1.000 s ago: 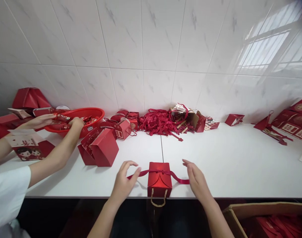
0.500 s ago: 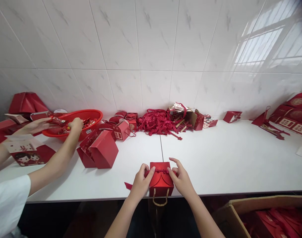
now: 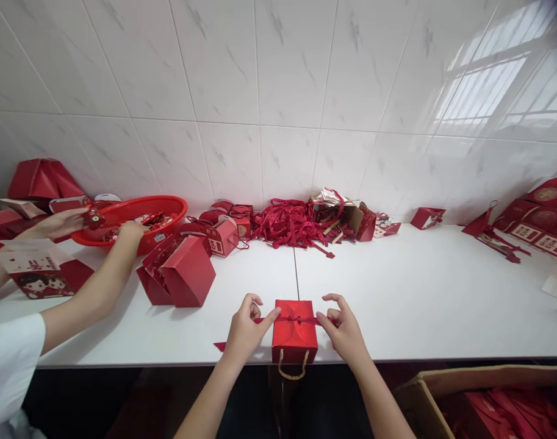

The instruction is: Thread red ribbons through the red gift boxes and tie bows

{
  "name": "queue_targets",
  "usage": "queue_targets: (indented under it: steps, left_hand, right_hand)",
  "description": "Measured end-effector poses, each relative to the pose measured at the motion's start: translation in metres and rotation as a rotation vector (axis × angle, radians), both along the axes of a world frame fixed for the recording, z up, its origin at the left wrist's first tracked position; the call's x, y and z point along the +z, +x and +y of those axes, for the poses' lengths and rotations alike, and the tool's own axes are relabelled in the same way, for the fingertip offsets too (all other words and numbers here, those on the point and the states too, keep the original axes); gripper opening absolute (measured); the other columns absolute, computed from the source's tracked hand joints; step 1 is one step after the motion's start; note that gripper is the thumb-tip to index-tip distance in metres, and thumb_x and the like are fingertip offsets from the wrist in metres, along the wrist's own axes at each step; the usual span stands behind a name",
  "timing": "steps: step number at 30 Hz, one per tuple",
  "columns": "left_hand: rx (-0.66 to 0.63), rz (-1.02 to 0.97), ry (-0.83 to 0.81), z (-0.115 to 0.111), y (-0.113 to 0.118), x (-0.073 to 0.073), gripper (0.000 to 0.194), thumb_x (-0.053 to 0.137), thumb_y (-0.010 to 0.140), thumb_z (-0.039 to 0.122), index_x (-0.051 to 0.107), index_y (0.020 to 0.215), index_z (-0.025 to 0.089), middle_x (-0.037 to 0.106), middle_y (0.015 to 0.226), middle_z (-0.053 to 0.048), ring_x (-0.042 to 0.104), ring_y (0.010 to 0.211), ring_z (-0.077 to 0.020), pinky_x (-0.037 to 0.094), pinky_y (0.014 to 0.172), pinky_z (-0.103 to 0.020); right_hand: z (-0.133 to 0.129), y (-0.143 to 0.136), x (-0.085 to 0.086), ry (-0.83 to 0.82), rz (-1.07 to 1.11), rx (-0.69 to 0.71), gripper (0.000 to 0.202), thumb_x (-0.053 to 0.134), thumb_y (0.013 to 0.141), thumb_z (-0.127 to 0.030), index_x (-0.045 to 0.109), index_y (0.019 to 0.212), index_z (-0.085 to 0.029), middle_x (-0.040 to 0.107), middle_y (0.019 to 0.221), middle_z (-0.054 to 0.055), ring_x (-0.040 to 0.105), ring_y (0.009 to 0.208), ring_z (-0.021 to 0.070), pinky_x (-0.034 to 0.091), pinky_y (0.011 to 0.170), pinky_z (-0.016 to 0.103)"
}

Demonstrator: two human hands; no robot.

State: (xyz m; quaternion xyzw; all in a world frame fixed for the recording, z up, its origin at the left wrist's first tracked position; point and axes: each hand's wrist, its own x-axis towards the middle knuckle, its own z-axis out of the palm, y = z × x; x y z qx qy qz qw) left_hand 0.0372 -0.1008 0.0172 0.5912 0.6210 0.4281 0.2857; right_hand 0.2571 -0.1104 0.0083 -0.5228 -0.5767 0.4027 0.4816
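Note:
A small red gift box (image 3: 294,338) with a gold rope handle stands at the table's front edge, between my hands. Across its top runs a dark red ribbon (image 3: 299,319), crossed or knotted in the middle. My left hand (image 3: 248,326) pinches the ribbon on the left side, its thumb near the box's upper left edge. On the right, my right hand (image 3: 344,326) pinches the other end, with the index finger raised. A loose ribbon tip shows on the table to the left of my left wrist.
A co-worker's hands (image 3: 132,235) are at a red plastic basin (image 3: 175,213) on the left. Red boxes (image 3: 193,274) stand nearby. A ribbon pile (image 3: 287,222) lies by the wall. A cardboard carton (image 3: 427,396) with red items sits below, right.
My hands have moved apart, drawing the ribbon out straight across the box top. The co-worker's hands have shifted slightly at the basin.

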Motion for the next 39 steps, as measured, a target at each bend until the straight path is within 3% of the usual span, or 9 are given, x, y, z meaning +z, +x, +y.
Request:
queue_targets:
  steps: [4,8,10,12,14,16,23,29,39]
  left_hand:
    - [-0.088,0.034,-0.162,0.003,-0.025,0.0,0.025,0.052,0.076,0.045,0.052,0.083,0.022,0.048,0.062,0.005,0.044,0.051,-0.012,0.036,0.056,-0.024]
    - [-0.346,0.033,-0.361,-0.004,-0.039,0.012,0.024,0.067,0.063,0.042,0.065,0.064,0.018,0.057,0.055,0.001,0.052,0.054,-0.0157,0.041,0.057,-0.026]
    - [-0.535,-0.047,-0.467,-0.011,-0.036,0.024,0.024,0.069,0.062,0.042,0.068,0.062,0.018,0.058,0.054,0.0,0.052,0.056,-0.016,0.042,0.059,-0.027]
    - [-0.648,-0.182,-0.523,-0.018,-0.027,0.035,0.027,0.065,0.069,0.044,0.07,0.065,0.017,0.053,0.051,0.001,0.048,0.054,-0.0143,0.042,0.061,-0.028]
    - [-0.636,-0.293,-0.472,-0.023,-0.016,0.043,0.032,0.06,0.075,0.044,0.07,0.064,0.015,0.046,0.049,0.002,0.045,0.054,-0.013,0.043,0.065,-0.028]
    - [-0.564,-0.319,-0.353,-0.025,-0.005,0.047,0.03,0.059,0.078,0.04,0.07,0.067,0.014,0.046,0.056,0.001,0.047,0.062,-0.0129,0.042,0.07,-0.027]
    - [-0.392,0.044,0.064,-0.03,0.027,0.036,0.03,0.042,0.084,0.013,0.07,0.09,0.021,0.048,0.095,-0.004,0.049,0.067,-0.0105,0.043,0.06,-0.023]
    - [-0.419,0.25,0.215,-0.029,0.03,0.022,0.041,0.038,0.088,0.011,0.059,0.117,0.03,0.043,0.11,-0.005,0.052,0.072,-0.0106,0.049,0.067,-0.027]
    - [-0.623,0.289,0.329,-0.021,0.011,0.024,0.032,0.04,0.092,0.015,0.067,0.103,0.027,0.045,0.114,-0.007,0.047,0.068,-0.0087,0.044,0.064,-0.026]
  right_hand:
    - [-0.007,0.016,0.002,0.03,-0.009,0.052,0.027,0.051,0.085,-0.045,0.041,0.078,-0.021,0.035,0.058,-0.007,0.032,0.051,0.0095,0.03,0.05,0.023]
    - [-0.022,0.025,0.015,0.046,-0.307,0.241,0.033,0.047,0.088,-0.04,0.055,0.065,-0.018,0.054,0.074,0.003,0.048,0.064,0.0144,0.038,0.059,0.028]
    - [-0.025,0.022,0.016,0.073,-0.421,0.14,0.032,0.047,0.087,-0.037,0.062,0.065,-0.018,0.057,0.076,0.005,0.051,0.062,0.0153,0.039,0.059,0.029]
    - [-0.023,0.015,0.013,0.146,-0.451,-0.095,0.03,0.05,0.085,-0.035,0.066,0.067,-0.018,0.058,0.073,0.006,0.047,0.055,0.014,0.039,0.057,0.03]
    - [-0.019,0.006,0.011,0.226,-0.395,-0.292,0.026,0.054,0.082,-0.035,0.068,0.068,-0.018,0.058,0.071,0.005,0.041,0.05,0.0119,0.037,0.053,0.029]
    - [-0.017,-0.004,0.013,0.248,-0.286,-0.325,0.024,0.058,0.08,-0.035,0.069,0.066,-0.019,0.059,0.071,0.004,0.039,0.049,0.0107,0.036,0.049,0.027]
    - [-0.018,-0.03,0.04,0.046,-0.119,0.086,0.017,0.061,0.076,-0.028,0.071,0.065,-0.019,0.054,0.067,0.002,0.049,0.06,0.0124,0.039,0.054,0.024]
    - [-0.015,-0.037,0.044,0.018,-0.187,0.128,0.012,0.055,0.07,-0.016,0.054,0.058,-0.017,0.047,0.065,-0.002,0.042,0.057,0.01,0.035,0.053,0.023]
    - [-0.013,-0.031,0.056,0.0,-0.315,0.266,0.012,0.051,0.064,-0.014,0.042,0.058,-0.019,0.046,0.067,-0.003,0.042,0.059,0.0101,0.034,0.053,0.022]
